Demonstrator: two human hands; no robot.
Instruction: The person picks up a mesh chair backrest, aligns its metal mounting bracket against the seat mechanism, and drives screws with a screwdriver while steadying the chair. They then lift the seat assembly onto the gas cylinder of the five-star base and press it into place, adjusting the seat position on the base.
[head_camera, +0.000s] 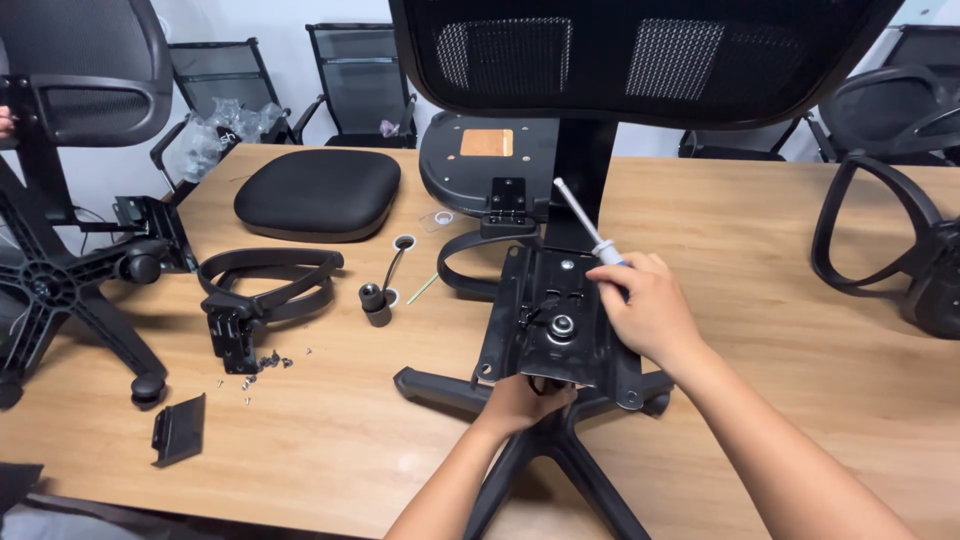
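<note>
Right hand (648, 305) wrapped tight round screwdriver (590, 228), shaft angling up away from knuckles. Left hand (525, 398) pinches near edge of black mechanism plate (545, 320), plate just under right palm. Tip hidden, can't tell seating. Reckon: steady plate, keep driver square.

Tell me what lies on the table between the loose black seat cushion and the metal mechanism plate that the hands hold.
In the head view, between the seat cushion and the mechanism plate lie a round cable hole, a black lever with a cylindrical knob and a thin green stick.
</note>
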